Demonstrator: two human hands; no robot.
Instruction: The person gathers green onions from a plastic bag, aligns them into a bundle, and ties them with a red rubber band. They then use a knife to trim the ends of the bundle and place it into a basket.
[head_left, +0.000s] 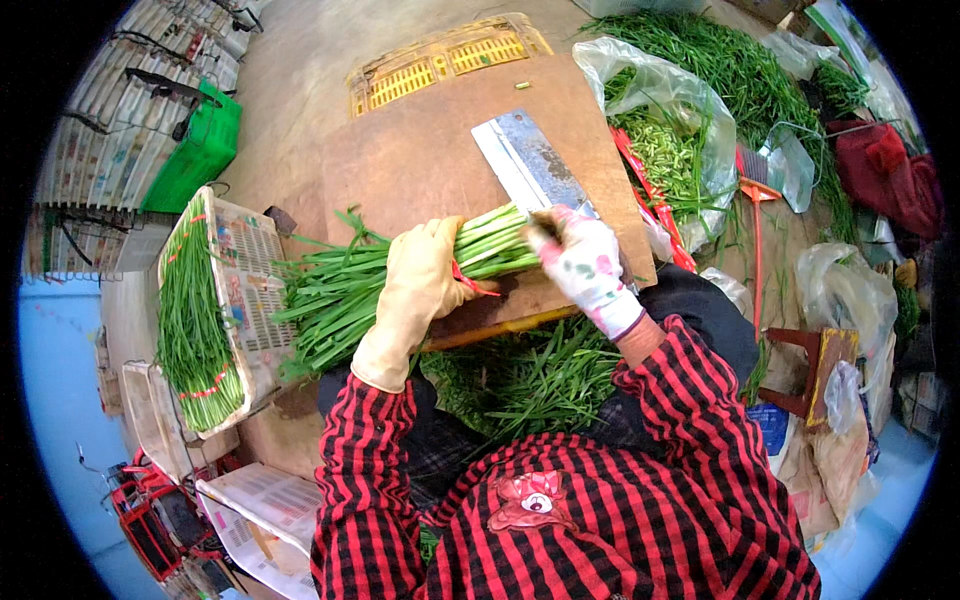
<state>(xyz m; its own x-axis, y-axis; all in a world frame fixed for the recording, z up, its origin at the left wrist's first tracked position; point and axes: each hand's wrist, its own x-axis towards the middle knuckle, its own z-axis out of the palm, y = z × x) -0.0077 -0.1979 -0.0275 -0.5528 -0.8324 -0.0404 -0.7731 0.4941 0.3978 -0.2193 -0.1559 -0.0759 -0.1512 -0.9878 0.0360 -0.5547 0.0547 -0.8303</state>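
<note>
A bundle of long green stalks with leaves (337, 289), resembling garlic chives, lies across the near edge of a brown wooden board (405, 165). My left hand (420, 266), in a cream rubber glove, grips the bundle around its middle, beside a red tie (471, 281). My right hand (589, 266), in a white patterned glove, is at the pale stalk ends; its fingers are blurred, so its hold is unclear. Just beyond it a broad cleaver (529, 161) lies flat on the board, its near end partly behind the right hand. A short cut stalk piece (523, 85) lies near the far edge.
Tied green bundles fill a white plastic crate (247, 300) at left. A clear plastic bag (716, 127) of cut pieces and red ties (664, 214) lie right of the board. Beyond is a heap of greens (750, 75). A yellow crate (401, 82) shows under the board's far edge.
</note>
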